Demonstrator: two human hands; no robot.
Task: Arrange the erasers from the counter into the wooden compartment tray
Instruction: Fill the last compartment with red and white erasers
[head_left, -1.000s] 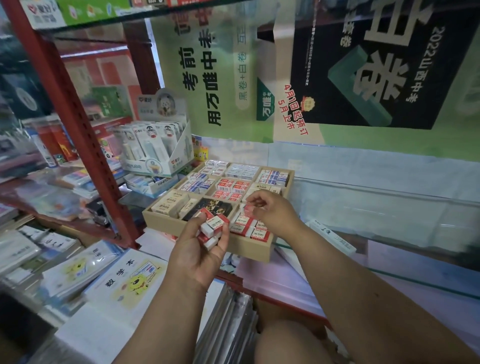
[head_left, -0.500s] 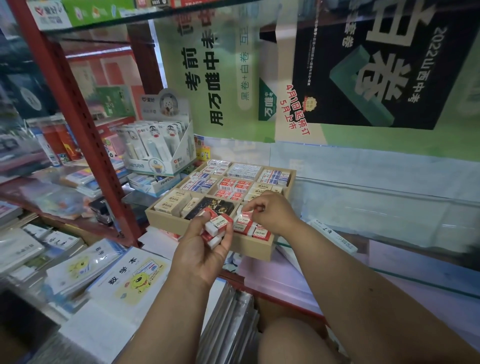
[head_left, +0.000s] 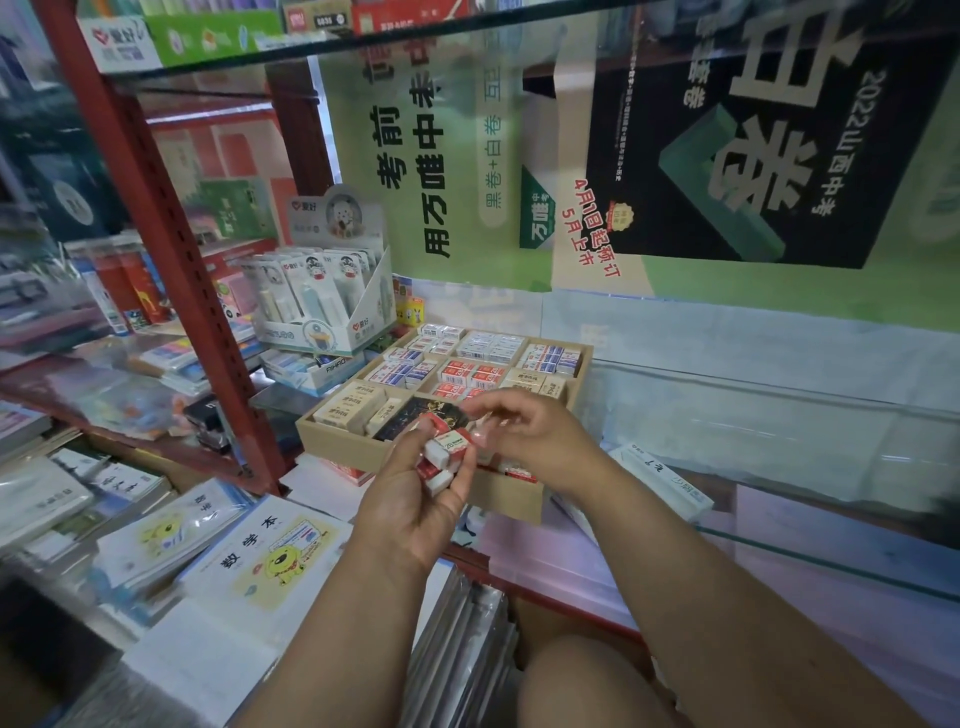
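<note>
- A bare knee (head_left: 582, 686) sits low, under both arms.
- To the left of the left arm lie workbooks (head_left: 260, 561) with a yellow cartoon on the cover.
- The left hand (head_left: 415, 499) is palm up, with its fingers curled round a small bunch of red and white erasers (head_left: 444, 454).
- The right hand (head_left: 535, 436) is just beside the left hand, almost touching it. Its fingertips pinch one eraser (head_left: 480, 435) at the top of the bunch. I think it is just one, but the view is a bit blurry there.
- Right behind both hands is the tray (head_left: 337, 439). Its front wall shows under the hands.
- Past the fingers, the tray's boxes hold rows of erasers: tan ones at the left, a dark pack in the middle, red ones and blue ones farther back.
- Farther left of the tray stands a white box (head_left: 332, 296) of pens, next to a red post (head_left: 171, 249).
- Far behind it all hangs a green and black poster (head_left: 727, 130).
</note>
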